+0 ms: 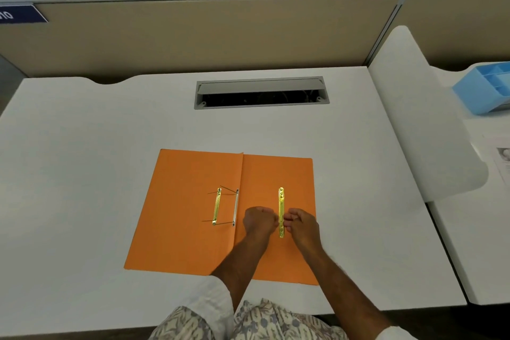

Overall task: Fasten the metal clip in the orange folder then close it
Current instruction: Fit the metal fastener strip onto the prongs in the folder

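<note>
The orange folder (187, 201) lies open and flat on the white desk. Near its centre fold sits a metal fastener (226, 205): a brass bar and a silver bar joined by two thin prongs. On the right half a separate brass clip strip (281, 199) lies lengthwise. My left hand (259, 221) and my right hand (302, 222) pinch the lower part of that strip from either side, fingers curled, and they hide its middle section.
A grey cable slot (260, 92) with its lid open sits in the desk behind the folder. A blue plastic organiser (488, 88) and a printed sheet (502, 163) lie on the neighbouring desk to the right. A beige partition (193, 33) closes off the back.
</note>
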Motion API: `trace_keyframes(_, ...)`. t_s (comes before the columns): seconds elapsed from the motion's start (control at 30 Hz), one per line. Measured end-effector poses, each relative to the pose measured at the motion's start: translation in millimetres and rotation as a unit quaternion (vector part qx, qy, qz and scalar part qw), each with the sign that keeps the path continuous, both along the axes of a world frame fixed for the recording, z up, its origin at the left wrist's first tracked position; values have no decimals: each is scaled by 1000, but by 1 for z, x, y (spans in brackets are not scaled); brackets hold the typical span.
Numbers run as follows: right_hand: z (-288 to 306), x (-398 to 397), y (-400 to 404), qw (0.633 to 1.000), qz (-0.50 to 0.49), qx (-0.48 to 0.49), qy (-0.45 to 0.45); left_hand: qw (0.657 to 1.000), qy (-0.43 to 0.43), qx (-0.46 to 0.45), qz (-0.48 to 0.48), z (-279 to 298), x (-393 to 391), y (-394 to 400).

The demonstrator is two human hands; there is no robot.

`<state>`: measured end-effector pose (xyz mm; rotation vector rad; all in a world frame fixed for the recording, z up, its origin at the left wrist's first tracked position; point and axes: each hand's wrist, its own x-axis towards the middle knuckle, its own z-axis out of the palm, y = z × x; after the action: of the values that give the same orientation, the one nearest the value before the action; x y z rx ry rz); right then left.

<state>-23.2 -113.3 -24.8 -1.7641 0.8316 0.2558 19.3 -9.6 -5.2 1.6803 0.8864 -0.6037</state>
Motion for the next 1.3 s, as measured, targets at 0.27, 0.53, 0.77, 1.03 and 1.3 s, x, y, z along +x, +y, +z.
trace_keyframes(0.27, -3, 0, 1, 1000, 2, -8, 4, 997, 2, -18, -69, 5, 1, -8)
trace_keyframes(0.53, 4, -2, 7, 999, -9, 12, -38, 989, -55, -12, -139, 7, 1, 9)
trace_keyframes(0.77, 10, 7, 35, 996, 34, 53, -67, 981, -99, -11, -165, 9, 3, 57)
trace_keyframes(1.03, 17, 27, 73, 989, 69, 92, -89, 964, -176, 33, -199, 19, 3, 103)
trace_keyframes(1.3, 11, 38, 103, 984, 120, 63, -119, 961, -196, 67, -185, 23, 11, 132)
